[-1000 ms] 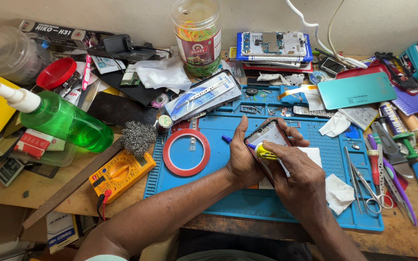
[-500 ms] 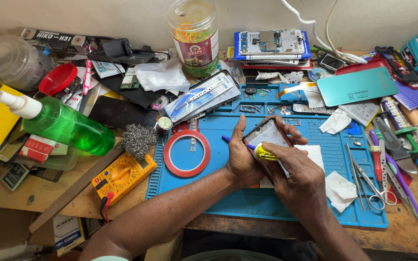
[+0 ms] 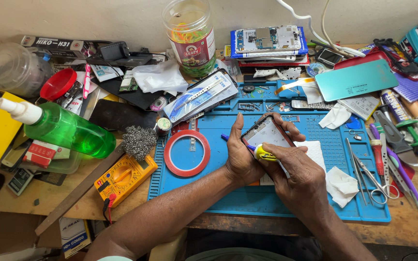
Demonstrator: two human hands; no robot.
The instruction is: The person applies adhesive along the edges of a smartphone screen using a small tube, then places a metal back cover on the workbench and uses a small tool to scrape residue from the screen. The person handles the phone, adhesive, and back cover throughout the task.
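We grip phone [image 3: 268, 133] in left hand [image 3: 240, 157], fingers wrapped round both edges, screen side up, tilted, held above blue mat [image 3: 247, 198] on worktop. Right hand [image 3: 300, 176] pinches small yellow-handled tool [image 3: 263, 153], tip against phone's lower edge. Hands close together, touching over phone. Red tape ring [image 3: 186, 152] lies just left of left hand. White cloth [image 3: 341, 182] and scissors [image 3: 369, 178] right of right hand. Green spray bottle [image 3: 61, 128] and yellow multimeter [image 3: 124, 177] well left.
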